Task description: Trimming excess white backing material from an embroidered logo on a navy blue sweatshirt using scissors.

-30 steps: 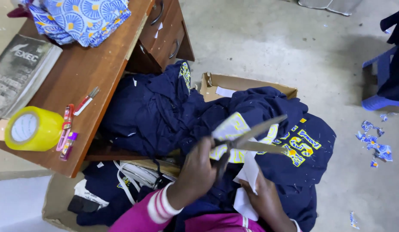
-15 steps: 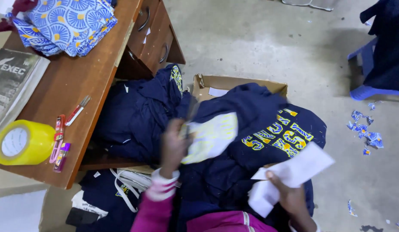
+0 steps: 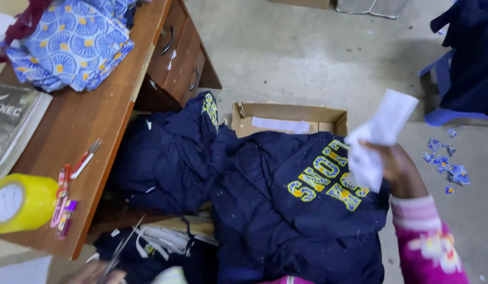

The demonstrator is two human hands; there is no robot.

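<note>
My right hand [image 3: 394, 165] is raised at the right and grips a crumpled white sheet of backing paper [image 3: 380, 134]. Under it lies a navy blue garment [image 3: 286, 210] with yellow embroidered letters [image 3: 325, 176] facing up. My left hand [image 3: 94, 273] is low at the bottom left edge, mostly cut off, and holds scissors [image 3: 123, 247] whose blades point up and right. More navy garments [image 3: 170, 152] are piled to the left, against the desk.
A wooden desk [image 3: 91, 126] with drawers stands at the left, bearing a yellow tape roll [image 3: 18, 202], small red clippers [image 3: 83, 158], a book and blue patterned cloth [image 3: 70, 42]. An open cardboard box [image 3: 288, 118] sits on the concrete floor. Cloth scraps [image 3: 446, 163] lie at the right.
My right hand has lifted the white paper up and away to the right, baring the yellow letters. My left hand with the scissors has dropped to the bottom left.
</note>
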